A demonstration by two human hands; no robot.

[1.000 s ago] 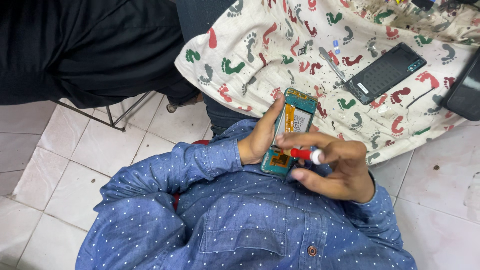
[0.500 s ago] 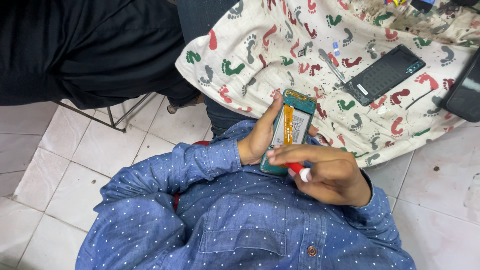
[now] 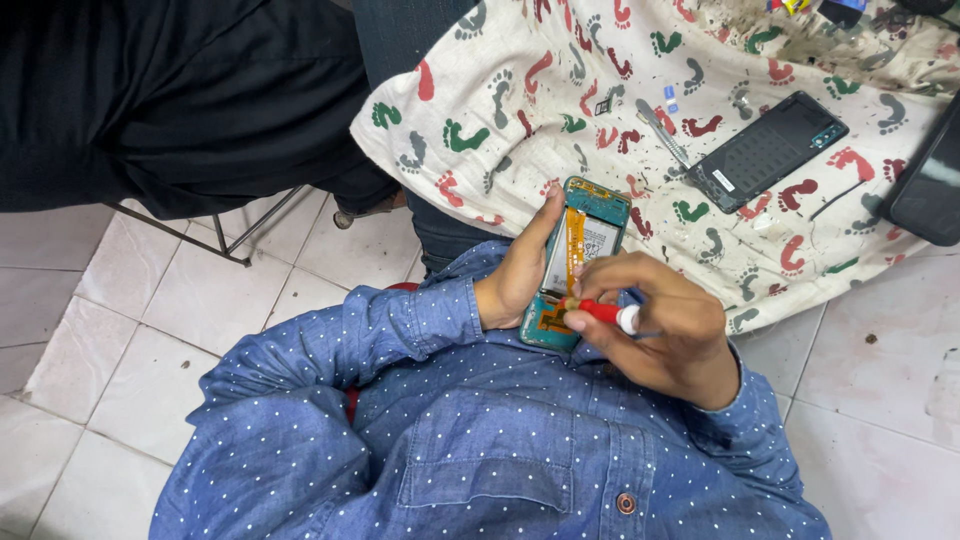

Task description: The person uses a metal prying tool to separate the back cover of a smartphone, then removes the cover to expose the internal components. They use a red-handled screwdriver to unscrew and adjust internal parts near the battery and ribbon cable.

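Over the lap, left hand point(image 3: 522, 270) cupping opened phone point(image 3: 578, 262), right hand point(image 3: 665, 325) pinching red screwdriver point(image 3: 600, 313) against it

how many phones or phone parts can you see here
3: the opened teal phone held in the left hand; a black back cover on the footprint cloth; a dark phone at the right edge. Smaller parts may be hidden.

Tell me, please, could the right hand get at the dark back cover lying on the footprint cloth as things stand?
Probably not at once: the right hand is pinching a red screwdriver against the opened phone. The dark back cover lies uncovered on the cloth, its path clear.
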